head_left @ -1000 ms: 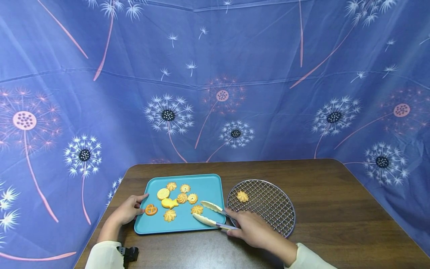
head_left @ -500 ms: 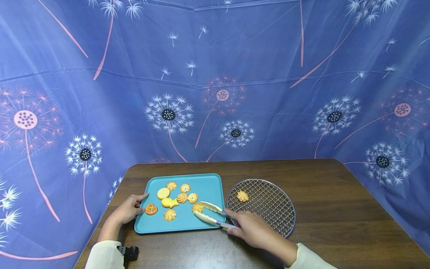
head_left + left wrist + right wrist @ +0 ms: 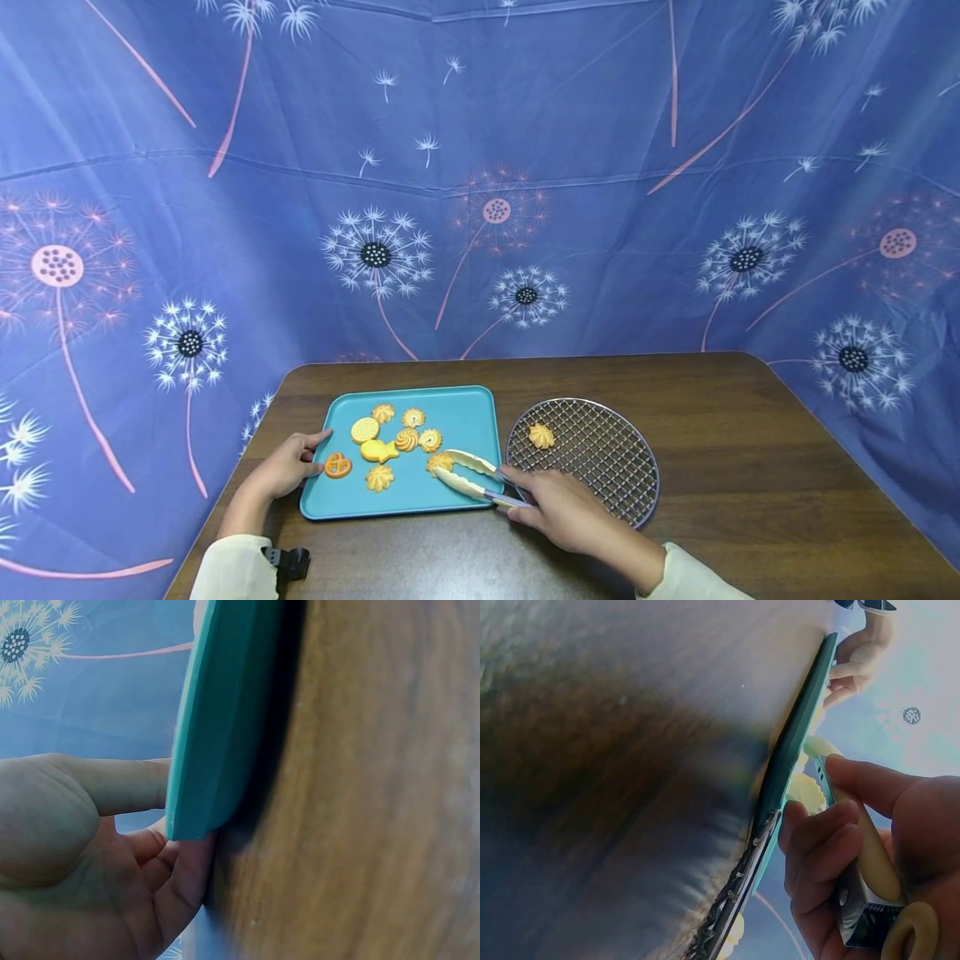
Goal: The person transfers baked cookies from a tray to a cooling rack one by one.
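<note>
My left hand [image 3: 283, 469] grips the left edge of the turquoise tray [image 3: 461, 410]. In the left wrist view the thumb lies over the tray's rim [image 3: 196, 742], with fingers curled beneath it. My right hand [image 3: 564, 510] holds a pair of tongs [image 3: 462, 484] with pale scalloped tips, reaching over the tray's right side. Between those tips sits a ridged, star-shaped cookie [image 3: 438, 462], still low over the tray. The right wrist view shows my fingers [image 3: 821, 840] wrapped around the tongs' handle [image 3: 876, 859].
Several other cookies share the tray, including a fish-shaped one [image 3: 378, 452], a round one [image 3: 364, 430] and a pretzel [image 3: 337, 466]. A round wire rack [image 3: 607, 454] bearing one star-shaped cookie [image 3: 541, 436] stands right of the tray, partly beneath my right hand. Patterned blue cloth [image 3: 630, 275] hangs behind the table.
The tongs' tips have drawn closer together around the star-shaped cookie, which has shifted very slightly. My left hand keeps its place on the tray.
</note>
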A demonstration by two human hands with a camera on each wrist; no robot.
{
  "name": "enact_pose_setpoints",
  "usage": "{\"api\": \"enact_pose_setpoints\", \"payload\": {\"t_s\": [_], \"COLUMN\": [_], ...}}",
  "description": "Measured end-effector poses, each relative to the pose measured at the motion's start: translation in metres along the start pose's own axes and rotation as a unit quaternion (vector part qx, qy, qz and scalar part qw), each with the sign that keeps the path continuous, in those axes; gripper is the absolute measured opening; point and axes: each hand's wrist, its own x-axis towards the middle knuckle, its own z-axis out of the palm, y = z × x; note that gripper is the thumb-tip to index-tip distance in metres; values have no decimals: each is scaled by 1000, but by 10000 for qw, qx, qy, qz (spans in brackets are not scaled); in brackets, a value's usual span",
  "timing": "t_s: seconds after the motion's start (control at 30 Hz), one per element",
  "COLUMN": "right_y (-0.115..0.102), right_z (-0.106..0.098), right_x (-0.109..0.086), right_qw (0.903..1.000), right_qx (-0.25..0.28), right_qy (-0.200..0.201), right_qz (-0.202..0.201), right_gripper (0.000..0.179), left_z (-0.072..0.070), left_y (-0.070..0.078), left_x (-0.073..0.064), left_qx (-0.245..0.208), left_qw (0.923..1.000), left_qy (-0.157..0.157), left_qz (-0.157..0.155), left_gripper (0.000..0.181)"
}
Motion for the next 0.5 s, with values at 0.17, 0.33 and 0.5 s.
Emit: {"api": "enact_pose_setpoints", "payload": {"t_s": [0.17,0.33,0.5], "right_y": [-1,1,3], "right_z": [-1,-1,-2], "right_x": [0,-1,-4], "right_qw": [10000,10000,9999], "right_qx": [69,52,7], "right_qy": [31,44,115], "right_qz": [23,42,-10], "right_gripper": [60,61,62], "left_z": [0,0,0], "left_y": [0,1,1], "left_x": [0,-1,-1], "left_qx": [-41,-51,-64], "left_qw": [10000,10000,10000], "left_qy": [-26,-25,-39], "left_qz": [-24,-63,37], "left_gripper": [64,64,64]}}
